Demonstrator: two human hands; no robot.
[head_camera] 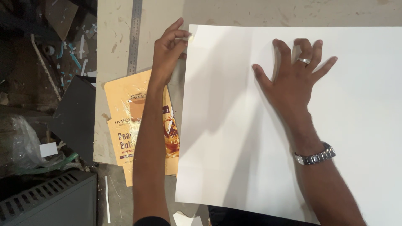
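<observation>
A large white sheet (234,125) lies flat on a pale worktop (113,62). My left hand (168,50) pinches the sheet's top left corner between fingers and thumb. Flat on the sheet's upper middle lies my right hand (295,73), fingers spread, with a ring on one finger and a metal watch on the wrist. Under my left forearm lies a flattened orange carton (125,121), partly covered by the arm and the sheet's edge.
A steel ruler (134,35) lies along the worktop above the carton. A dark board (75,117) leans at the worktop's left edge. Scraps and offcuts litter the floor (63,54) at left, with crumpled plastic (16,142) and a grey vented box (46,201) below.
</observation>
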